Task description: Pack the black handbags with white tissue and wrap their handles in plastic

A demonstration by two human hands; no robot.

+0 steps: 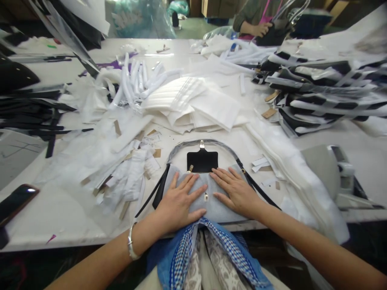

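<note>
A black handbag (160, 189) lies at the table's front edge, its front covered by a pale translucent sheet (198, 211). Its black flap (202, 162) is folded back, away from me. A wrapped handle (178, 148) arches behind the flap, and a small metal clasp (206, 196) shows through the sheet. Flat on the sheet's left half rests my left hand (181, 199), fingers spread. My right hand (234, 189) lies flat on the right half, fingers stretched out. Neither hand grips anything.
White sheets (211, 106) and white padded tubes (133, 80) lie beyond the bag. Wrapped black straps (332, 88) are piled at right. A phone (18, 203) lies at left, paper scraps (130, 177) nearer the bag, a tape dispenser (329, 173) at right. Another person's hand (260, 30) shows across the table.
</note>
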